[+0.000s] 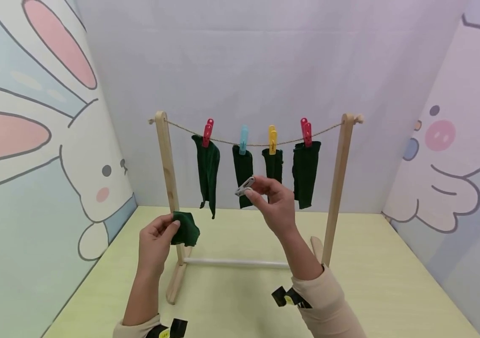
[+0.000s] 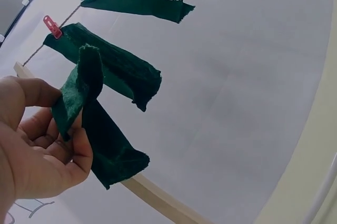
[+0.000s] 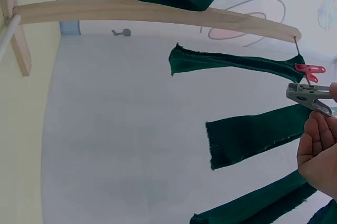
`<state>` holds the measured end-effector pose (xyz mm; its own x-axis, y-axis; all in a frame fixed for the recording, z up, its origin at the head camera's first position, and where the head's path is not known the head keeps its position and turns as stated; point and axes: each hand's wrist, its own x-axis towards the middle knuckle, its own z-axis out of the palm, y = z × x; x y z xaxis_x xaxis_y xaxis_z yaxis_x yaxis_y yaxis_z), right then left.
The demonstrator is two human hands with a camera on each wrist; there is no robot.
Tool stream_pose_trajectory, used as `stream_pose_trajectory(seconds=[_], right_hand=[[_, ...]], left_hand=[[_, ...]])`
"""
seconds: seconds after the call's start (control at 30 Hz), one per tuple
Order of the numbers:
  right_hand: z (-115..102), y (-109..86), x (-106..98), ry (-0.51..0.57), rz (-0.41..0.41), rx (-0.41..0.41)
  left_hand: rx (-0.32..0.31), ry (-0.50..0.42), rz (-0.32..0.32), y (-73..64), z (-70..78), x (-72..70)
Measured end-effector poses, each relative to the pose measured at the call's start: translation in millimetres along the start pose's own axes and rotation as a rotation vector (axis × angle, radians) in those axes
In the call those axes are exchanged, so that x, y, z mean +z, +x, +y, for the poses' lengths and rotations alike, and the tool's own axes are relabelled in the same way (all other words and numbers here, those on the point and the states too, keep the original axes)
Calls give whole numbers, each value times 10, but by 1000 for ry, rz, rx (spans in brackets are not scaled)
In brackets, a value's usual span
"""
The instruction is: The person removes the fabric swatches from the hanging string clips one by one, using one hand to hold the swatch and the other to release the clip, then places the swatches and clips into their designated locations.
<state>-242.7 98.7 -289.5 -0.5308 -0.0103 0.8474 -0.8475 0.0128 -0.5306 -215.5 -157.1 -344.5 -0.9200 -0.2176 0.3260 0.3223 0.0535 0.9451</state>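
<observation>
My left hand (image 1: 154, 244) pinches a dark green piece of cloth (image 1: 187, 230) between thumb and fingers, beside the left post. In the left wrist view this cloth (image 2: 113, 147) hangs folded over from the fingertips. My right hand (image 1: 278, 206) holds a grey clothespin (image 1: 245, 186) by thumb and fingers, in front of the hanging cloths and below the line. From the right wrist the grey clothespin (image 3: 308, 93) shows apart from the string. Several green cloths hang on the line, the leftmost cloth (image 1: 208, 164) under a red clothespin (image 1: 208, 133). My right hand partly hides the yellow-pinned cloth (image 1: 274, 164).
A twine line (image 1: 223, 141) sags between the left wooden post (image 1: 166, 164) and right wooden post (image 1: 339, 188). A blue clothespin (image 1: 243, 139), yellow clothespin (image 1: 272, 140) and second red clothespin (image 1: 306, 132) grip it. A white bar (image 1: 236, 263) joins the posts low above the pale yellow table (image 1: 392, 281).
</observation>
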Motion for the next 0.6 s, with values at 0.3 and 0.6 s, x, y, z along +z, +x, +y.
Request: stream_pose_trajectory(seconds=[0.3,0.6], right_hand=[[20,-309,-53,-36,77,102],[35,-578,-202,51,229,306]], left_hand=[[-78,53,-8,-100,-45,-112],[-107,64,-51,-119,-142,-214]])
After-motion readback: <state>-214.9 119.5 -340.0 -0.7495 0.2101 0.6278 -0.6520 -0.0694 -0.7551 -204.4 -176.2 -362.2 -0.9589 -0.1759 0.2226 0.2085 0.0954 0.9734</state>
